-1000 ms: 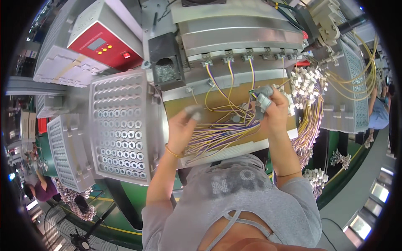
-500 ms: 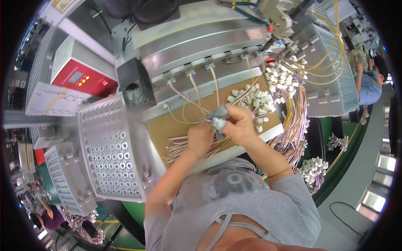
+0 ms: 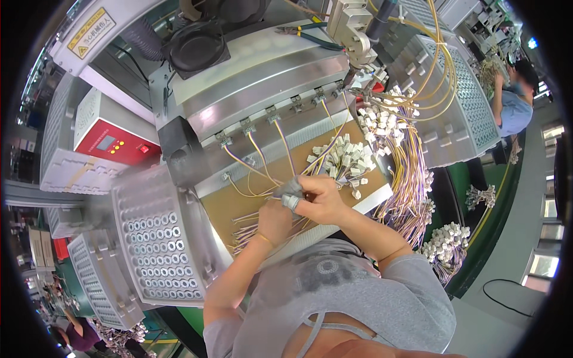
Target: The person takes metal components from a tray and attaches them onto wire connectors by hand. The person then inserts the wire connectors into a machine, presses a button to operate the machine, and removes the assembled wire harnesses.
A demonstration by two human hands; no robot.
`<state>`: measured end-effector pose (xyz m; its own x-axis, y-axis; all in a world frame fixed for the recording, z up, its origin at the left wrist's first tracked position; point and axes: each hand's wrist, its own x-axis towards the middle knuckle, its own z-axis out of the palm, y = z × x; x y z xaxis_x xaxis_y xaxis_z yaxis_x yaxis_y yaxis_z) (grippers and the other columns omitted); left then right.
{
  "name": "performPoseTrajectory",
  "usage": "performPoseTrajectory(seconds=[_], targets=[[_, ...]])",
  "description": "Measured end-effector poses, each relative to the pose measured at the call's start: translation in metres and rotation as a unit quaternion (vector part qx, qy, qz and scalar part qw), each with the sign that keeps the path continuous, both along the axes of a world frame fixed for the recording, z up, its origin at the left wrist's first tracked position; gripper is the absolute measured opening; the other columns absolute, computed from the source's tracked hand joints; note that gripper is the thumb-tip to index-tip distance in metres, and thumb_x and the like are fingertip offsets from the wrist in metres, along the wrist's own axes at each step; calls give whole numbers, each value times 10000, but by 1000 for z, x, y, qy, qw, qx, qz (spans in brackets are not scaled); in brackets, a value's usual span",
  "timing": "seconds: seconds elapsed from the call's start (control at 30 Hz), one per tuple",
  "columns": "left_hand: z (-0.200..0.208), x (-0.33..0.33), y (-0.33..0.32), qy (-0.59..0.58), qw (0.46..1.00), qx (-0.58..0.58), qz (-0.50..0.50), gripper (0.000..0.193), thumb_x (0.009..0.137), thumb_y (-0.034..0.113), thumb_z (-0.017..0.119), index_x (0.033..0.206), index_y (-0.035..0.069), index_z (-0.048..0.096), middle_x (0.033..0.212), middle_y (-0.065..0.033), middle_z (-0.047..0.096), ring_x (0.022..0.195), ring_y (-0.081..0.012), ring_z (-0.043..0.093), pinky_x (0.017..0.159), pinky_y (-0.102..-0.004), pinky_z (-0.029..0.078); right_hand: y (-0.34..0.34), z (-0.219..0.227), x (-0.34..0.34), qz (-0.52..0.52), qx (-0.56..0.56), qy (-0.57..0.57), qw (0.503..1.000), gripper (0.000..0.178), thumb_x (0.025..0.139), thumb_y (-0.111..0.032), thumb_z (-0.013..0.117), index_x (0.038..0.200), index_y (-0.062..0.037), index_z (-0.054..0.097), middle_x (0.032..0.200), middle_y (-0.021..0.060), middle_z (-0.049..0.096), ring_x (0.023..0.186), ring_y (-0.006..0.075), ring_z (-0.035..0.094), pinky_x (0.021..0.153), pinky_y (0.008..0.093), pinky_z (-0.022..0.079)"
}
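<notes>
My left hand [image 3: 275, 219] is closed, fingers curled, over the brown board [image 3: 218, 209]. Against it presses my right hand [image 3: 320, 200], its thumb and forefinger wrapped in grey coverings [image 3: 290, 201] and pinched together. Thin yellow, white and purple wires [image 3: 258, 152] run from small metal clamps [image 3: 248, 126] on the machine's edge down to both hands. The fingers hide the wire ends. Under and beside my left hand lies a bundle of loose wires [image 3: 243, 234]. White connectors [image 3: 346, 156] are heaped to the right of my right hand.
A metal tray of ring-shaped parts [image 3: 156, 244] stands left, below a red-fronted control box [image 3: 116, 143] and a black box [image 3: 182, 143]. Pliers [image 3: 310, 34] lie atop the machine. Wire bundles [image 3: 403, 185] hang at right. A person in blue [image 3: 514, 107] works far right.
The whole view has shifted and tilted a little, so the machine sits further left. My hands stay together; the right fingers have come closer over the left hand.
</notes>
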<state>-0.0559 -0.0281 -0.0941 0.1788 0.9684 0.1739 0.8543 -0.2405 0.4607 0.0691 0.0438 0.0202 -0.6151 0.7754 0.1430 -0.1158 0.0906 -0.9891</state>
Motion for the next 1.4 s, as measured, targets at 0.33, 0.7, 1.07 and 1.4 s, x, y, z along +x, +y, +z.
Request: performPoseTrajectory(seconds=[0.33, 0.7, 1.07, 1.4], targets=[[37, -5, 2, -7, 999, -30, 16, 266, 692, 194, 594, 914, 56, 550, 841, -149, 557, 738, -304, 564, 570, -389, 471, 0, -5, -11, -4, 63, -25, 998, 90, 655, -49, 564, 700, 1, 504, 519, 48, 421, 468, 80, 380, 425, 242, 322], [8, -24, -2, -381, 917, -109, 53, 281, 668, 88, 564, 942, 29, 548, 929, -167, 536, 829, -316, 549, 737, -352, 437, 16, -4, 6, -53, 95, -69, 992, 102, 750, -8, 569, 836, 38, 599, 664, 25, 571, 540, 45, 503, 454, 187, 381], [24, 3, 6, -55, 994, 20, 93, 150, 646, 119, 601, 775, 55, 562, 777, -95, 511, 674, -279, 542, 543, -389, 442, 9, -6, 6, -61, 71, -40, 995, 121, 747, 10, 553, 846, 67, 592, 648, 36, 561, 538, 52, 506, 452, 194, 384], [22, 8, 15, -74, 974, -109, 184, 157, 652, 123, 596, 789, 47, 586, 781, -131, 561, 669, -292, 568, 588, -363, 464, 7, -12, 5, -56, 44, -21, 997, 108, 740, 1, 564, 830, 49, 598, 635, 20, 550, 527, 44, 478, 458, 192, 367]])
